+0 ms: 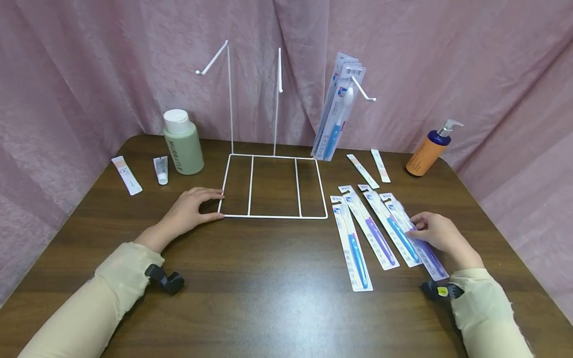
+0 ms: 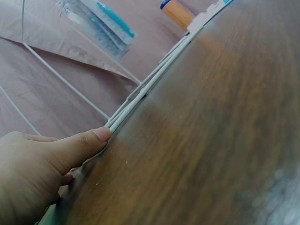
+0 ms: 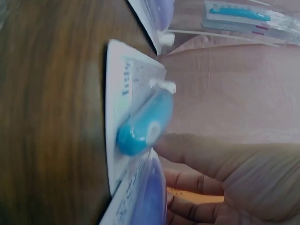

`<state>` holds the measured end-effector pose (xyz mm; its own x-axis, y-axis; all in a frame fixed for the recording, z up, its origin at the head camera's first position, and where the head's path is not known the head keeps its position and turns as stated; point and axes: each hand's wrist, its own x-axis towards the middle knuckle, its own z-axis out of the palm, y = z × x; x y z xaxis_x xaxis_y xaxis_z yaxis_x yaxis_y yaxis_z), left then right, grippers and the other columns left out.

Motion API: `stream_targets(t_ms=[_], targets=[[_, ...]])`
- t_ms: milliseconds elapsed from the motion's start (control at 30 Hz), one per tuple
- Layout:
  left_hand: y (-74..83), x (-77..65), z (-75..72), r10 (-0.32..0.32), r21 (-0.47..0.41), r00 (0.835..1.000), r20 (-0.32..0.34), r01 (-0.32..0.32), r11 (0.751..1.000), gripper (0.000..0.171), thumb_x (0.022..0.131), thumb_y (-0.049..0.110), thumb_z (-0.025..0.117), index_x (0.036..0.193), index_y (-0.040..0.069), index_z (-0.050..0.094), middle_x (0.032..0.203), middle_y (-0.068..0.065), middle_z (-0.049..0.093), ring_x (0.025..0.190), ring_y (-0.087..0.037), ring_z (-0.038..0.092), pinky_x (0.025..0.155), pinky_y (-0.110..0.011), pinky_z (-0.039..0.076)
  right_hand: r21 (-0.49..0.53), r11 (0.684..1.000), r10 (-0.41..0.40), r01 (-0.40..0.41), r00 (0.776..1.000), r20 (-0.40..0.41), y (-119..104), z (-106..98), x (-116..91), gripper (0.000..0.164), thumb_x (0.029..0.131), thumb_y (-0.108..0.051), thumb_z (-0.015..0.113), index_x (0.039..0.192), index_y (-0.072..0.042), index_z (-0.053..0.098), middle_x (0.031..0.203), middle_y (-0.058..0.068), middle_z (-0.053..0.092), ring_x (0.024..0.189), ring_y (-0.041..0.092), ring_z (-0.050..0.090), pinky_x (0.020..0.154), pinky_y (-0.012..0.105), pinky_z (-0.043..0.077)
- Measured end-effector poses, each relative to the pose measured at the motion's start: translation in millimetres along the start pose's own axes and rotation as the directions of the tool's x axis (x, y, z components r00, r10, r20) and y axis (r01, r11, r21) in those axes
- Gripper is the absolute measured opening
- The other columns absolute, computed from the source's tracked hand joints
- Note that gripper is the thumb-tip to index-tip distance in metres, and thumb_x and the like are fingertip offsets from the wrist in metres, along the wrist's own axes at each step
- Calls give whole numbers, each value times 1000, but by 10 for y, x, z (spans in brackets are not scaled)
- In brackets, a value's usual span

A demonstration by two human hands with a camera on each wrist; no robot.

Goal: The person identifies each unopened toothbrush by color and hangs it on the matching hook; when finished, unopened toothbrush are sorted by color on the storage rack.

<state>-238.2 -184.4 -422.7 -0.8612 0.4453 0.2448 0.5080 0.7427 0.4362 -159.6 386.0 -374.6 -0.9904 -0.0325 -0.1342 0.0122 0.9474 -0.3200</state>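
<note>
My left hand holds the near left corner of a white wire display rack, thumb at the front bar and fingers at the side bar. In the left wrist view the thumb presses on the rack's corner. My right hand grips the rightmost purple toothbrush pack by its edge, thumb against fingers. Beside it lie a blue toothbrush pack, a purple pack and another blue pack. Several toothbrush packs hang on the rack's right hook.
On the left stand a green bottle and a small white tube, with a flat white packet nearby. Two slim packets lie behind the toothbrushes. An orange pump bottle stands at the back right. Pink curtain hangs behind.
</note>
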Motion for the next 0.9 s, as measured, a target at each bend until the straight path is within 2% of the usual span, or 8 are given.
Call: stream_targets(t_ms=[200, 367, 567, 733, 900], targets=[[2, 7, -7, 2, -3, 1000, 3, -2, 1000, 52, 79, 32, 78, 123, 8, 64, 134, -14, 59, 127, -35, 48, 108, -58, 30, 11, 999, 47, -47, 999, 22, -38, -8, 8, 52, 81, -27, 73, 111, 13, 58, 91, 20, 66, 80, 26, 59, 70, 38, 45], [10, 4, -9, 2, 5, 1000, 7, -2, 1000, 52, 79, 32, 78, 123, 8, 64, 134, -14, 59, 127, -36, 48, 107, -59, 30, 40, 996, 73, -74, 996, 43, -28, -9, 9, 54, 82, -27, 72, 113, 14, 56, 94, 22, 66, 82, 26, 60, 69, 34, 45], [28, -9, -25, -3, 3, 1000, 12, 3, 1000, 51, 80, 32, 77, 123, 7, 64, 134, -14, 59, 127, -36, 48, 107, -59, 30, 69, 993, 90, -92, 995, 32, -11, 12, 14, 54, 83, -26, 71, 114, 14, 55, 89, 17, 62, 79, 23, 55, 64, 26, 39], [21, -10, -17, -1, 6, 1000, 6, 1, 1000, 51, 80, 32, 77, 123, 8, 65, 134, -14, 60, 127, -36, 48, 107, -59, 30, 77, 993, 85, -85, 996, 4, -8, 26, 13, 49, 84, -25, 70, 112, 13, 57, 83, 12, 58, 76, 21, 51, 63, 26, 37], [4, -2, -4, -2, 9, 1000, 7, 2, 1000, 51, 80, 33, 77, 123, 8, 65, 134, -14, 60, 127, -35, 48, 108, -59, 30, 79, 992, 99, -100, 995, 5, -5, 11, -4, 47, 86, -27, 69, 111, 11, 59, 83, 11, 59, 77, 21, 52, 64, 27, 36]])
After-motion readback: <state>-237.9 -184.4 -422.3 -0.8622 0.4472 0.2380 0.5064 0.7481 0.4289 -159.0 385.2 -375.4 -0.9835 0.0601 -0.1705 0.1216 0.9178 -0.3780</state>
